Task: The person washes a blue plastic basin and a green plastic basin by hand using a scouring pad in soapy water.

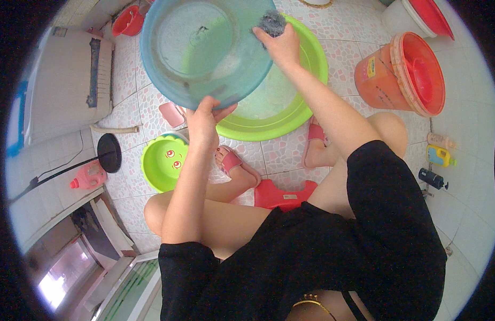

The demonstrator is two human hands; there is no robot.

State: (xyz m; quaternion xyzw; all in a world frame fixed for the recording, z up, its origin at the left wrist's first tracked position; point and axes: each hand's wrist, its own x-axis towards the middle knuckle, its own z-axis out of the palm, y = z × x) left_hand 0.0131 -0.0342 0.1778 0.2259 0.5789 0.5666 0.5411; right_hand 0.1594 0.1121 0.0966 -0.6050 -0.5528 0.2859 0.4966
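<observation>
A translucent blue plastic basin (207,52) is held tilted over a large lime-green plastic basin (311,64) on the tiled floor. My left hand (207,116) grips the blue basin's lower rim. At its upper right edge, my right hand (280,44) holds a dark mesh scouring pad (271,25) against or close beside the plastic; contact cannot be told for certain. Cloudy, pale water appears to lie in the lime-green basin, partly hidden behind the blue one.
A small green scalloped basin (161,170) and a pink dustpan-like item (172,114) lie left. An orange bucket (382,80) stands right, bottles (438,155) beyond it. A red plastic stool (279,194) is beneath me. A pink detergent bottle (91,176) stands at the left wall.
</observation>
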